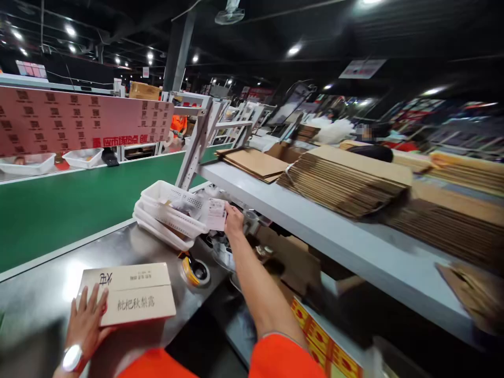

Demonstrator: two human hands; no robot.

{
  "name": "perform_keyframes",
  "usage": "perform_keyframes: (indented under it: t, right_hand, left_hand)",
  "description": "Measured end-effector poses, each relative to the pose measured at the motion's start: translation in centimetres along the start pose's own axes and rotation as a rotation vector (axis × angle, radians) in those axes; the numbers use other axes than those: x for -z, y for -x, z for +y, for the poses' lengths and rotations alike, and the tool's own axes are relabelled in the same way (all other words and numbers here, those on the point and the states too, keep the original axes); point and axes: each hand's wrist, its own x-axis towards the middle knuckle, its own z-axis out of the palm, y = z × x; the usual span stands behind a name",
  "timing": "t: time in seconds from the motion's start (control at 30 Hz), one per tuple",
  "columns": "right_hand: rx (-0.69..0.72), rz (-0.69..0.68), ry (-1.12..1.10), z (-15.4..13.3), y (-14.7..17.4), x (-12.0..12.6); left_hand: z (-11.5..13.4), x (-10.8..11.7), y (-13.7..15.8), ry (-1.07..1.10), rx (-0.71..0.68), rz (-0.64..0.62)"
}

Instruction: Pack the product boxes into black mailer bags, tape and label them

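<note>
On the metal bench lies a closed cardboard box (137, 294) with dark printed characters. My left hand (87, 320), a watch on its wrist, rests flat with fingers spread on the box's left end. My right hand (233, 218) reaches forward and pinches a white printed label (216, 214) by its right edge. Just left of the label, two stacked white plastic baskets (169, 210) hold a clear bag and other items. Between the baskets and the box's right side, a yellow and black tape dispenser (195, 270) lies on the bench.
A green conveyor belt (79, 194) runs behind the bench. At the right, a grey shelf (315, 220) carries stacks of flat cardboard (346, 181). Yellow-and-red boxes (321, 341) stand below it. A metal frame (197, 142) rises at the shelf's left end. Someone in orange (179, 124) is farther back.
</note>
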Motion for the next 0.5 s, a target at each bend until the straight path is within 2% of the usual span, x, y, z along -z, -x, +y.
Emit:
perform_keyframes:
  t: [0.13, 0.3, 0.5]
  right_hand:
    - [0.001, 0.049, 0.021, 0.9, -4.6, 0.0]
    - [0.015, 0.096, 0.038, 3.0, -9.6, -3.1]
    - [0.042, 0.133, 0.072, 5.1, -12.2, -5.4]
  left_hand:
    - [-0.9, -0.9, 0.6, 0.002, -0.020, 0.064]
    - [-1.5, -1.2, 1.6, 0.031, 0.008, 0.100]
    - [-1.7, -0.1, 2.0, -0.031, -0.027, 0.127]
